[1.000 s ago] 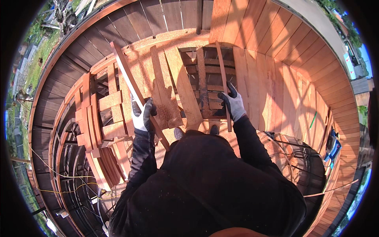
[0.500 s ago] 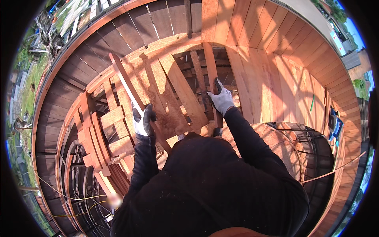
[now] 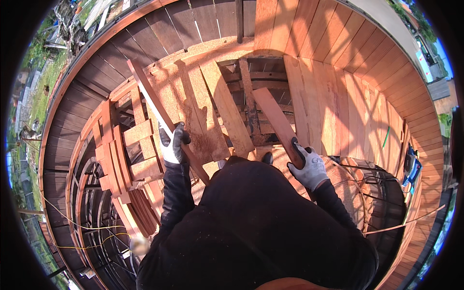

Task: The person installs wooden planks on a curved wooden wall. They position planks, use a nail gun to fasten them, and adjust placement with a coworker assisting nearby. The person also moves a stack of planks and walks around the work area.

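My left hand (image 3: 173, 143), in a white and dark work glove, is closed round a long narrow wooden board (image 3: 151, 100) tilted on edge, its far end up and left. A second wooden board (image 3: 277, 116) is gripped in my gloved right hand (image 3: 307, 166), its far end over the open framing. The near end of that board passes under my right hand toward my forearm. Between the two boards, loose planks (image 3: 226, 106) lie across the frame, dusted with sawdust.
Fitted planks (image 3: 323, 104) cover the right side, below a curved slatted backrest (image 3: 333, 34). Stacked short boards (image 3: 118, 162) rest at left. A blue power tool (image 3: 411, 165) sits at far right. Gaps show dark framing (image 3: 270, 87), and a yellow cord (image 3: 96, 227) hangs lower left.
My right hand has drawn its board back toward me and to the right, off the frame's far edge. My left hand keeps its board in nearly the same place.
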A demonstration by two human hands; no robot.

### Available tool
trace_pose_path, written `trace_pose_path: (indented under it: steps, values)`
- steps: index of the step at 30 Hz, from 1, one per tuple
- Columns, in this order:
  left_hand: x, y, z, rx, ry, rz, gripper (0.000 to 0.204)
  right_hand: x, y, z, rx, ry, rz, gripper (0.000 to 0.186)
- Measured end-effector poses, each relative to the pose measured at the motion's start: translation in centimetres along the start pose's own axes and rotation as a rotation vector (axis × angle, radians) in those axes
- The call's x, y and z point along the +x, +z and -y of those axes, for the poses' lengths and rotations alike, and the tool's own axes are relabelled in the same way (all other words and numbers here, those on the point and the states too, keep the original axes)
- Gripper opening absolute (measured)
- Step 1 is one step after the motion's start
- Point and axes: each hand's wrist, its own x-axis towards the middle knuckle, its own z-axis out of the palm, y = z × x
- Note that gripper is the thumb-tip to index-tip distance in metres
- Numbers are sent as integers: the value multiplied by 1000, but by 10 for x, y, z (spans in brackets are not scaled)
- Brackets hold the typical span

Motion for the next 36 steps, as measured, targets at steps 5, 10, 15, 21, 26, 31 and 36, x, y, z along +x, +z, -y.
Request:
trace_pose_path:
  steps: [5,10,15,21,26,31,36]
  values:
    - [-2,0,-10,-2,-19,-97,33,-51,-4,-4,-56,69,166,70]
    - [12,-7,-8,11,-26,-51,33,33,27,22,-123,82,99,70]
    - [16,9,-23,3,-96,-10,41,155,28,76,-166,-92,-65,67]
    - [7,2,-21,10,26,-20,26,108,34,50,-1,54,-164,76]
    - [6,0,-13,30,-36,-20,29,93,50,30,-42,249,-226,73]
    - [14,21,-11,4,-51,5,29,120,45,24,-189,257,-251,67]
    - [10,37,-19,17,-61,76,30,134,51,21,-235,250,-279,64]
